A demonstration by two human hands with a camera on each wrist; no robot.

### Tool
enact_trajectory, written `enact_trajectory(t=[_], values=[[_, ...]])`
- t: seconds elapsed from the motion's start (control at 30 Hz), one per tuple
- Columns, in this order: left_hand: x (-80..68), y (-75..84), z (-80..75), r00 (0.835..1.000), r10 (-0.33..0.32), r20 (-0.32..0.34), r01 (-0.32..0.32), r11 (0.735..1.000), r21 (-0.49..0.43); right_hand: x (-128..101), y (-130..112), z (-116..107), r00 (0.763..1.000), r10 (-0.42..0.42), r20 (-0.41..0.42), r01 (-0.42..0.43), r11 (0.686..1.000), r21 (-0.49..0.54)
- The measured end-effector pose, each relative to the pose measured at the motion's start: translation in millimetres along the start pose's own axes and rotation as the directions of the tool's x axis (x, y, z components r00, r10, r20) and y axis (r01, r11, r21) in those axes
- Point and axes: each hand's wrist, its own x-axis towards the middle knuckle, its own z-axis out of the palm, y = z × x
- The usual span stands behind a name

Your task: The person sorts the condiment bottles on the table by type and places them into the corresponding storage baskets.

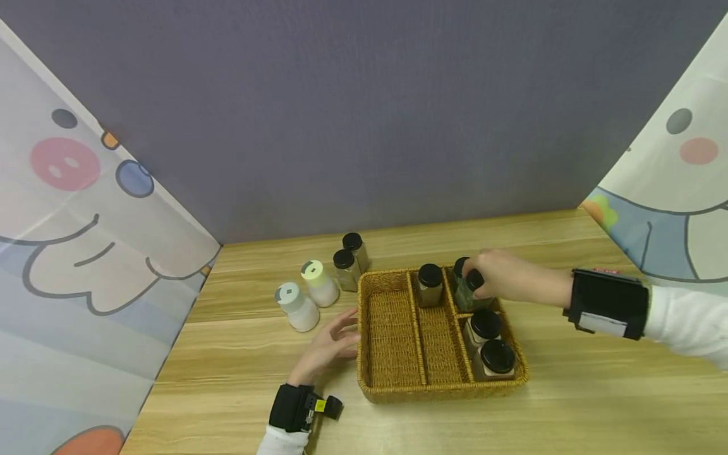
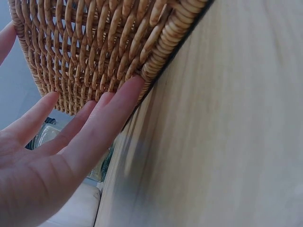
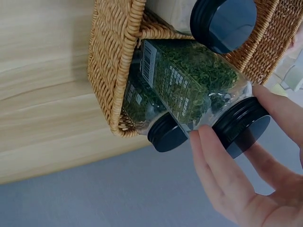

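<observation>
A wicker basket [image 1: 392, 328] with several compartments stands on the wooden table. My right hand [image 1: 497, 277] grips the black lid of a green herb jar [image 1: 469, 297] in the basket's back right compartment. In the right wrist view, its fingers [image 3: 213, 165] and thumb pinch the lid of that herb jar [image 3: 194, 85]. A second green jar [image 3: 139, 101] stands right behind it. My left hand [image 1: 332, 341] rests with straight fingers [image 2: 109, 113] against the basket's left wall [image 2: 94, 47] and holds nothing.
The basket also holds a pale jar [image 1: 429, 285] in the middle compartment and two black-lidded jars [image 1: 490, 344] at the front right. Left of the basket stand two white bottles [image 1: 298, 308] and two small black-lidded jars [image 1: 348, 262]. Patterned curtains flank the table.
</observation>
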Motion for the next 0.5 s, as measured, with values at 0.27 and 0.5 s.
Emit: enact_trajectory(t=[0.27,0.5], values=[[-1.2,0.5,1.2,1.000,0.012,-0.015,-0.012,0.999,0.033,1.7,1.2,6.0,1.000,0.008,0.007,-0.008,1.000,0.018],[-0.9,0.5,1.0,1.000,0.010,-0.017,-0.009,0.999,0.034,3.9,1.1,10.7,0.999,0.034,0.034,-0.036,0.999,0.033]])
